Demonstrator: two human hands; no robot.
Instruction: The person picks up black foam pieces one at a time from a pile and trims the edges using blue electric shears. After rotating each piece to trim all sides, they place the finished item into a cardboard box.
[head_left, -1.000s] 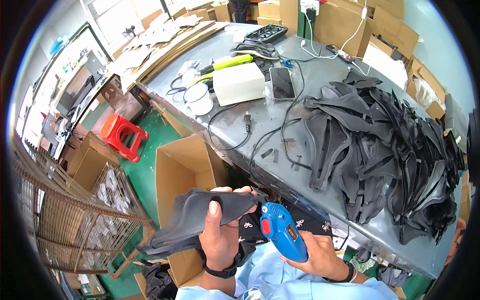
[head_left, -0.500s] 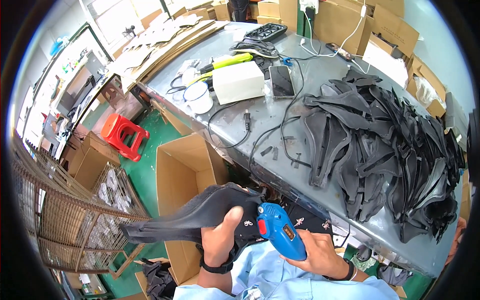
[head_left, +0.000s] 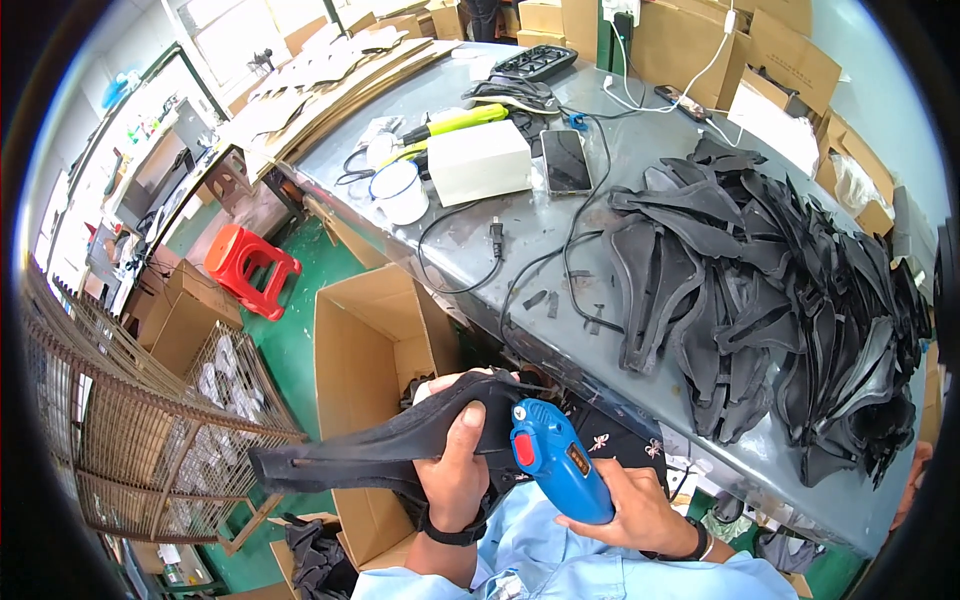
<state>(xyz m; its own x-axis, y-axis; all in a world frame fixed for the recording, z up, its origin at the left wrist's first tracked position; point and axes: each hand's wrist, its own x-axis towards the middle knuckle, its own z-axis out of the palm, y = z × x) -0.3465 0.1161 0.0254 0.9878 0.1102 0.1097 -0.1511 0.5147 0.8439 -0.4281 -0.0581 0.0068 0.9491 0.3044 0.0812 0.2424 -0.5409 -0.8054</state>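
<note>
Head view: left hand (head_left: 455,480) has its grip wrapped around a long black rubber piece (head_left: 380,450), which sticks out to its left over the open cardboard box (head_left: 365,350). Right hand (head_left: 640,510), just beside it, has its grip closed on a blue glue gun (head_left: 555,470), nozzle touching the piece. Beyond both grips runs the counter (head_left: 520,240) edge, with piled black pieces (head_left: 780,300) farther right.

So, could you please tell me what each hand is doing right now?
Left hand: closed on the black moulded piece.
Right hand: closed on the blue glue gun.
</note>
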